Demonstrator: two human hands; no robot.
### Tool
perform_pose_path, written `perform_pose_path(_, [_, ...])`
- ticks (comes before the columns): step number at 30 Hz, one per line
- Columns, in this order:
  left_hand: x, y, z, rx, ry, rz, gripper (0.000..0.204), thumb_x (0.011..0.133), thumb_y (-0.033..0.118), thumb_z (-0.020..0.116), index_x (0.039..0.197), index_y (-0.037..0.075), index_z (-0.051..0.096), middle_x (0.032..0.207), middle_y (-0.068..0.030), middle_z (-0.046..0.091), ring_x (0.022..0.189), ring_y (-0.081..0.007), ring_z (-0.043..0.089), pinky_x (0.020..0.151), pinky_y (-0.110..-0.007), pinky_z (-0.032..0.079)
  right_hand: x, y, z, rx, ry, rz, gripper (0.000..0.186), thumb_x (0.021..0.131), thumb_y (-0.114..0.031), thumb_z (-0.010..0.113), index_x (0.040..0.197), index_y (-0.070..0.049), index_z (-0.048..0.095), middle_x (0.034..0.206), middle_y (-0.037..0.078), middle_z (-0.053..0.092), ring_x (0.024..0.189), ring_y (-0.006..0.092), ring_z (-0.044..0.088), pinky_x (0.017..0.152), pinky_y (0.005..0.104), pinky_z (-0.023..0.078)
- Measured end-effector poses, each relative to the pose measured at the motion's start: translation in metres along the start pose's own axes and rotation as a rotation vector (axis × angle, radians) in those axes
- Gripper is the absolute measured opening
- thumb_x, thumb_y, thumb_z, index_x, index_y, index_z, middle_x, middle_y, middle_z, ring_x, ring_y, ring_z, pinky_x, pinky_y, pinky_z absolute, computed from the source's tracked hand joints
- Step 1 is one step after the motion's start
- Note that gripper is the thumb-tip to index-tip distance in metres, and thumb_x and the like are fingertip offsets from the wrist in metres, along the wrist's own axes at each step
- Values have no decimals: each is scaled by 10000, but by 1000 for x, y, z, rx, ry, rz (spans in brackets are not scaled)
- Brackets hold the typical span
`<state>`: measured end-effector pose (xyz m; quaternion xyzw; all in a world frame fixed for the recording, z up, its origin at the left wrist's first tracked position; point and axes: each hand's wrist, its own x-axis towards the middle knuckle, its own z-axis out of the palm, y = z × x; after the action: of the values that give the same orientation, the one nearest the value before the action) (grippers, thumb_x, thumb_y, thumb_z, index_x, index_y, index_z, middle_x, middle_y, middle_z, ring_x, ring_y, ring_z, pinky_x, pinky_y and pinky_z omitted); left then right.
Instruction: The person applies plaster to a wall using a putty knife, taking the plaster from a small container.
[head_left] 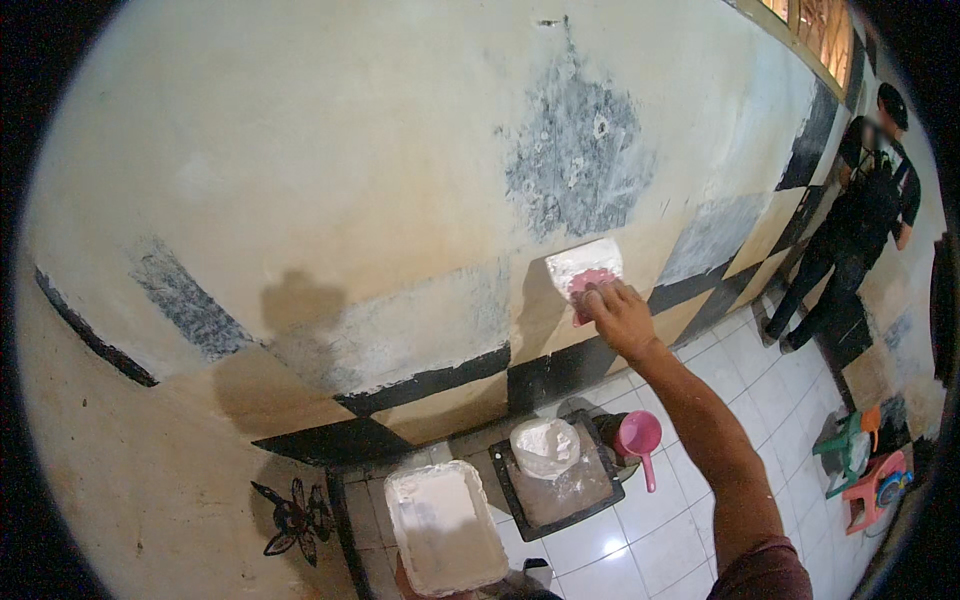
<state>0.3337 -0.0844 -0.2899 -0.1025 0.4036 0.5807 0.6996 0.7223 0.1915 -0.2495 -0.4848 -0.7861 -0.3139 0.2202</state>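
Observation:
My right hand [622, 318] is closed round the pink grip of a wide putty knife [584, 264]. White putty coats its blade, which is at the wall just below a rough grey patch [570, 150]. At the lower edge, a rectangular white tray [445, 525] of putty is held up, its rim crusted. My left hand [404, 584] shows only as a bit of skin at the tray's near left side; the tray hides most of it.
Beyond the tray, a dark-edged stand [570, 505] bears a tub of white putty [545, 447]. Beside it is a pink dipper [640, 434]. A person in dark clothes [865, 215] stands at the far right, above green [845, 452] and red stools [868, 490].

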Motion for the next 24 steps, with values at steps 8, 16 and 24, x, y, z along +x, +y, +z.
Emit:
perform_pose_path(8, [2,0,24,-102,-221,-27,670,852,508,526,1399,135,429,1400,-110,473,1299,-359,430,1032,-621,351,184,94,-151,-92,520,216,284,785,-95,614,1066,-106,573,887,114,600,862,335,601,705,436,506])
perform_pose_path(16, [10,-15,17,200,-82,111,626,901,469,508,1414,130,388,1362,-115,494,1232,-345,487,988,-640,393,95,86,-25,-25,265,14,396,841,-112,564,1233,-115,509,1151,153,581,1096,362,573,875,440,507])
perform_pose_path(24, [26,-14,-14,26,-278,80,619,903,510,438,1419,172,403,1398,-72,476,1272,-347,457,1031,-629,347,-37,-28,42,304,7,497,284,748,-26,602,1024,-56,542,895,112,550,852,274,567,718,374,481])
